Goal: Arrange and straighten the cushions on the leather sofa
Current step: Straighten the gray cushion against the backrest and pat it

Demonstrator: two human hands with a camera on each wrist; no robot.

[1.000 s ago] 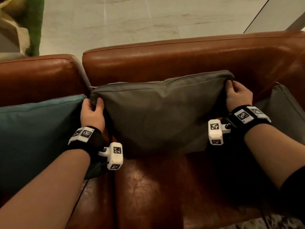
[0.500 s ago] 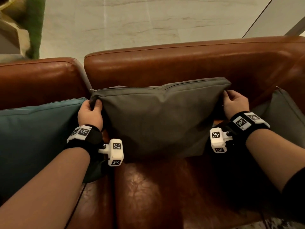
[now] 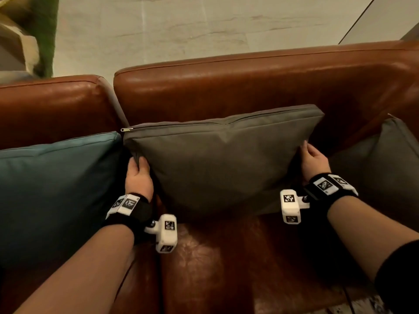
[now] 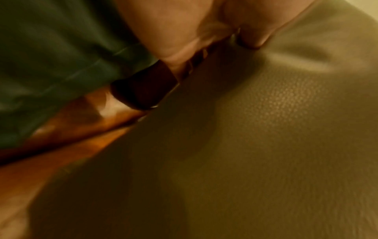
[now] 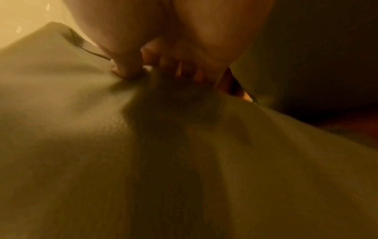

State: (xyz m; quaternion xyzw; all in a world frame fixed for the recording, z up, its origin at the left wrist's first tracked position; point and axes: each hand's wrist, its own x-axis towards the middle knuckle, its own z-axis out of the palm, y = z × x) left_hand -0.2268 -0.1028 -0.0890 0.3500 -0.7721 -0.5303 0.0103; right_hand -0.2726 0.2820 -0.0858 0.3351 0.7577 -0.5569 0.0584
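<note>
A grey cushion [image 3: 217, 164] stands upright against the backrest of the brown leather sofa [image 3: 249, 87], zip edge on top. My left hand [image 3: 138, 173] grips its left edge, thumb on the front face. My right hand [image 3: 311, 159] grips its right edge; in the right wrist view the thumb [image 5: 126, 71] pinches the grey cushion [image 5: 102, 145] fabric against the curled fingers behind it. In the left wrist view the thumb [image 4: 251, 38] presses on the grey cushion [image 4: 266, 129]. A teal cushion [image 3: 56, 191] leans at the left, another grey cushion [image 3: 390, 168] at the right.
The sofa seat [image 3: 226, 268] lies bare in front of the middle cushion. Behind the backrest is a pale marble floor [image 3: 204, 30]. A green rug or plant edge [image 3: 43, 30] shows at the top left. The gap between two backrest sections [image 3: 118, 109] runs just left of the cushion.
Both hands have slid down the cushion's sides from its top corners to mid-height. The cushion has settled lower on the seat, its top edge straighter against the backrest.
</note>
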